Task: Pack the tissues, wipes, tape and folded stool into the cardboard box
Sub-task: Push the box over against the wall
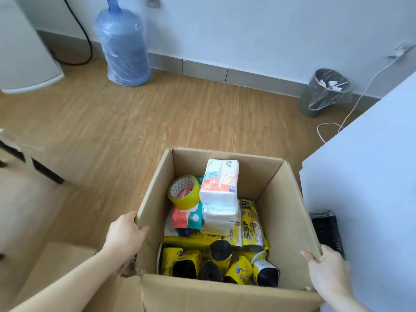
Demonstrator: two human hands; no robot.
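An open cardboard box [279, 199] stands on the wooden floor in front of me. Inside it, a white tissue pack [219, 180] tops a stack of tissue packs. A yellow tape roll [184, 192] leans beside the stack, over a red and teal wipes pack [186, 218]. Yellow wrapped rolls with black cores [219, 252] fill the near part of the box. My left hand [125, 234] grips the box's left wall at its rim. My right hand [324, 269] grips the right wall's rim. I see no folded stool.
A blue water jug [122, 45] in plastic wrap stands by the far wall. A grey bin [326, 93] with a clear liner sits at the right, near a white cable [355, 104]. A white surface [369, 176] borders the box's right side. A box flap [56, 264] lies at lower left.
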